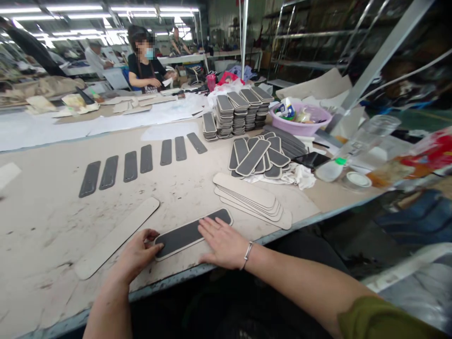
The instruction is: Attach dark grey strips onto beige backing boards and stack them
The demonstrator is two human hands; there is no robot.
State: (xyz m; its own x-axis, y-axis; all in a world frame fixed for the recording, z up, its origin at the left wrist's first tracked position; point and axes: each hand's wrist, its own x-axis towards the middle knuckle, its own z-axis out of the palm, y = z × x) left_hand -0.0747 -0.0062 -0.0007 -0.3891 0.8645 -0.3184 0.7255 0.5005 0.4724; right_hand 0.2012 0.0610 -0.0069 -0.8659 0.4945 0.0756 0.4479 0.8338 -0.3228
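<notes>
A long panel [183,237] with rounded ends, dark grey inside a pale border, lies flat near the table's front edge. At its left end, my left hand [139,249] pinches it, thumb on top and the other fingers curled by the far corner. My right hand [224,241] rests flat on its right half, fingers stretched out. Left of the panel is a single pale beige strip [118,238]. Beyond my right hand, several similar pale strips [247,195] lie fanned in a pile.
Several dark strips [130,165] lie in a row. A loose heap of bordered panels [252,155] sits on white cloth, with tall panel stacks [225,117] behind. At right stand a purple basin [300,125] and a clear bottle [363,136]. A person [146,63] works across the table.
</notes>
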